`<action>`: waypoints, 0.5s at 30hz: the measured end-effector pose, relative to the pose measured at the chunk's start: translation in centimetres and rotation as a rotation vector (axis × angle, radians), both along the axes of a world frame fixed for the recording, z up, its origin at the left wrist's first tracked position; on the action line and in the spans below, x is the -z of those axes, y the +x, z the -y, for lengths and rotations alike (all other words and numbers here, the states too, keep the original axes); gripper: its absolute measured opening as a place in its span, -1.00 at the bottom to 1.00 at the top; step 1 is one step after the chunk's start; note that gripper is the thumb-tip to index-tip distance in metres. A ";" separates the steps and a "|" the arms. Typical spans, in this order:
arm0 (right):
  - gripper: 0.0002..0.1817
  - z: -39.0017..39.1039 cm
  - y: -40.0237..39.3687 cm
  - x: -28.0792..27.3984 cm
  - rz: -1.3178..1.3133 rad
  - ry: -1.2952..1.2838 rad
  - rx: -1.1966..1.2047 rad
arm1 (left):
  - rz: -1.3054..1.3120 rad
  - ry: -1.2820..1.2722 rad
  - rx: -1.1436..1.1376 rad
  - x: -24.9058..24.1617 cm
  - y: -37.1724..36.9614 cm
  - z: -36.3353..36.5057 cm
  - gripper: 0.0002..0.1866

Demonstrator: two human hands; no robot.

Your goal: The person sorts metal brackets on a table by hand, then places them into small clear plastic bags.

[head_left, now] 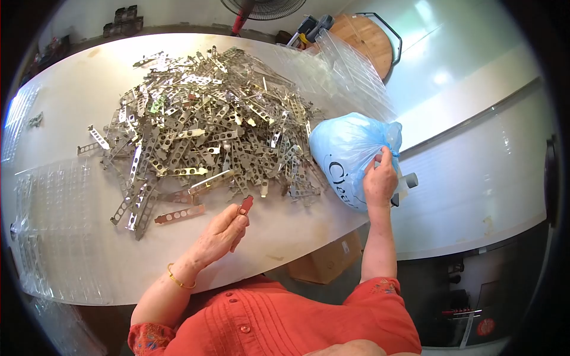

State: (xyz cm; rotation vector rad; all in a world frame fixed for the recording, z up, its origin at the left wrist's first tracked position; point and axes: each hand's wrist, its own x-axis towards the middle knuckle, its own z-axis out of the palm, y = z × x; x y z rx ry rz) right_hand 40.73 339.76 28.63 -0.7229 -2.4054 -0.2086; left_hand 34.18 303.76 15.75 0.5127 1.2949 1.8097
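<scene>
L hand (227, 228) pinches reddish-looking flat metal bracket (246, 204) over white tabletop (297, 228), near side; far tip protrudes, rest hidden, prob. by palm. R hand (380, 181) pinches translucent blue plastic bag (347, 157) at neck.

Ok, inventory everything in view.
Table: 1, white, centre
Brackets: uncounted, mostly silver, heaped on table
Held bracket: 1, reddish, lower centre
Bag: 1, blue, right of brackets
Plastic pieces: several, clear, left and behind bag
Fan: 1, dark, top edge
Board: 1, brown, upper right
Box: 1, brown, below table
Unclear thing: 1, grey, beside bag
Second surface: 1, pale, far right
Clutter: uncounted, dark, background
Shirt: 1, red, bottom
Bracelet: 1, gold, left wrist
Left hand: 1, bare, holding bracket
Right hand: 1, bare, at bag's top
</scene>
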 end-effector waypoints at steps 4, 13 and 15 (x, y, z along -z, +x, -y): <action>-0.57 -0.2 0.1 -0.2 0.025 0.003 0.089 | 0.006 0.014 0.011 0.0 0.1 0.0 -0.73; -0.78 -1.1 0.3 0.1 0.169 0.127 0.037 | -0.001 0.005 0.019 0.2 0.4 -0.1 -0.72; -0.80 -0.4 0.0 0.1 0.079 0.183 -0.034 | 0.006 0.014 0.021 0.2 0.4 -0.1 -0.72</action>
